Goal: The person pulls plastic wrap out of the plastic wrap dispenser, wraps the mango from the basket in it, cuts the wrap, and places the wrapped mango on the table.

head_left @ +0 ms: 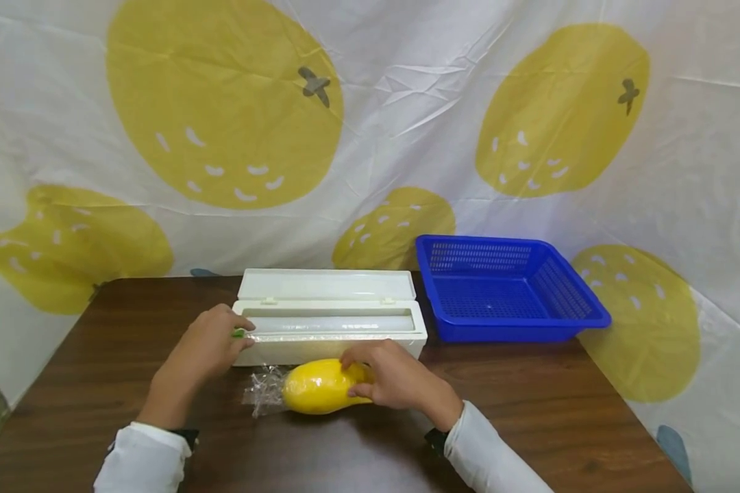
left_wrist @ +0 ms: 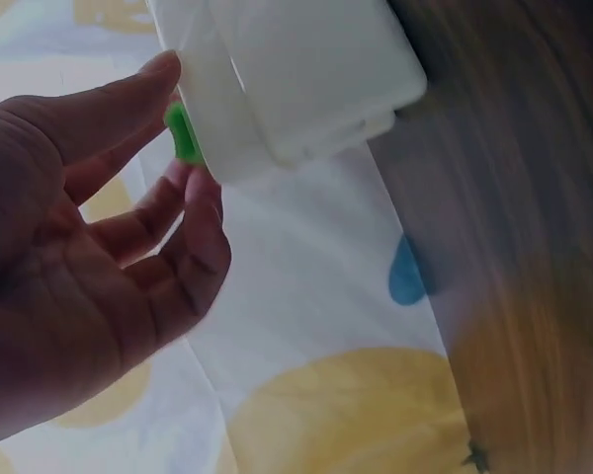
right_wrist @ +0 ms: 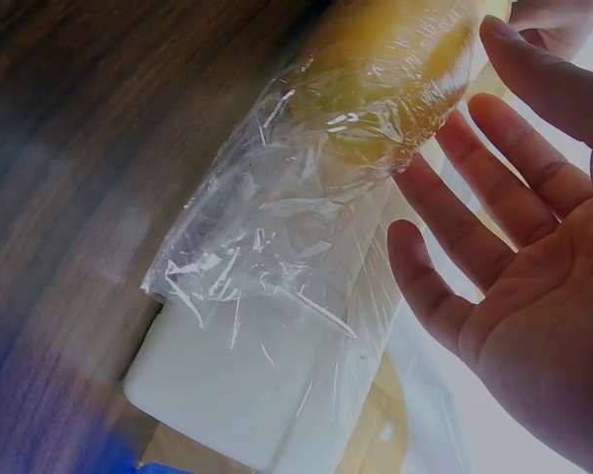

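Observation:
My left hand [head_left: 208,346] is at the left end of a white cling film dispenser [head_left: 290,352], its thumb and fingers pinching a green slide cutter [left_wrist: 185,133]. Inside the box lies a roll of film [head_left: 329,324], and the lid [head_left: 327,285] stands raised behind it. In front of the dispenser lies a large, smooth yellow fruit [head_left: 314,389] wrapped in clear film. Crumpled film [head_left: 265,392] sticks out from its left end. My right hand [head_left: 397,376] rests loosely spread fingertips on the fruit's right part. More loose film [right_wrist: 257,227] spreads from the fruit over the box in the right wrist view.
A blue plastic basket [head_left: 499,332] stands right of the dispenser at the back of the dark wooden table [head_left: 567,411]. Behind the table hangs a white cloth [head_left: 407,123] printed with yellow fruit.

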Available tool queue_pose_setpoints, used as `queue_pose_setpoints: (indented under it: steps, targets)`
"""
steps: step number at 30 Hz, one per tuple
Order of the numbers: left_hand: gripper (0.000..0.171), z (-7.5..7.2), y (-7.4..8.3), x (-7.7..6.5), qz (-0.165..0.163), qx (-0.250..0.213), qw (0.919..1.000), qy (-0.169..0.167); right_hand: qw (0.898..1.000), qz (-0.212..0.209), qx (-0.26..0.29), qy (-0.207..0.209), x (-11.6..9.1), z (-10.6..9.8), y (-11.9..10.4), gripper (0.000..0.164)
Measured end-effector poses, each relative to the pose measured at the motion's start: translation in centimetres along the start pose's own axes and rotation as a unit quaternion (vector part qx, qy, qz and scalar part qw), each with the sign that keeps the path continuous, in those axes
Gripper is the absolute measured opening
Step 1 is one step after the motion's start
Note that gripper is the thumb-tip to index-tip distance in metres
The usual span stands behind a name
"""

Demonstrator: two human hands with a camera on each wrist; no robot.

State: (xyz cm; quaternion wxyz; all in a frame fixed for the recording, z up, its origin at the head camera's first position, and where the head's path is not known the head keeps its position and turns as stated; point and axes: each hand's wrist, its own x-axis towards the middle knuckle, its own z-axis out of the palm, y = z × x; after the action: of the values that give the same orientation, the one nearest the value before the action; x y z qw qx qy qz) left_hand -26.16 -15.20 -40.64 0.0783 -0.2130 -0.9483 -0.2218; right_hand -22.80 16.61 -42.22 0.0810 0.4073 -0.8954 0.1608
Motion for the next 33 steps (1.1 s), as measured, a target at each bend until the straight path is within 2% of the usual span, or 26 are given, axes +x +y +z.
queue_pose_setpoints:
  steps: [5,8,13,16,20,25,29,33]
  targets:
    - [0.027,-0.8,-1.9,-0.3,-0.023,-0.041,0.9987,-0.017,1.0,0.003,0.008,-0.002,0.3,-0.1,-0.1,0.034]
    - [0.028,-1.0,-2.9,-0.5,-0.024,-0.066,0.9972,-0.025,1.0,0.007,0.015,-0.003,0.4,-0.2,-0.2,0.033]
    - [0.033,-0.7,-4.0,-0.4,0.002,-0.097,0.9947,-0.034,0.999,0.017,0.032,-0.002,0.6,-0.9,-0.2,0.031]
    - [0.035,-0.4,-4.3,-0.1,0.02,-0.101,0.994,-0.035,0.999,0.015,0.027,0.004,1.4,-1.7,-0.3,0.03]
    - [0.033,-0.3,-4.3,0.2,0.024,-0.094,0.9948,-0.03,1.0,-0.019,0.013,0.005,4.3,-3.3,-1.3,0.028]
    - [0.038,-0.2,-4.4,0.2,0.015,-0.093,0.9953,-0.024,0.997,-0.066,-0.007,-0.028,9.6,-4.7,-3.6,0.026]
    - [0.037,0.3,-4.5,0.4,0.012,-0.094,0.9954,-0.012,0.993,-0.095,-0.021,-0.061,13.4,-4.2,-5.1,0.024]
    - [0.036,0.9,-4.6,0.4,0.014,-0.103,0.9946,0.002,0.99,-0.106,-0.048,-0.086,16.1,-2.5,-6.0,0.024]
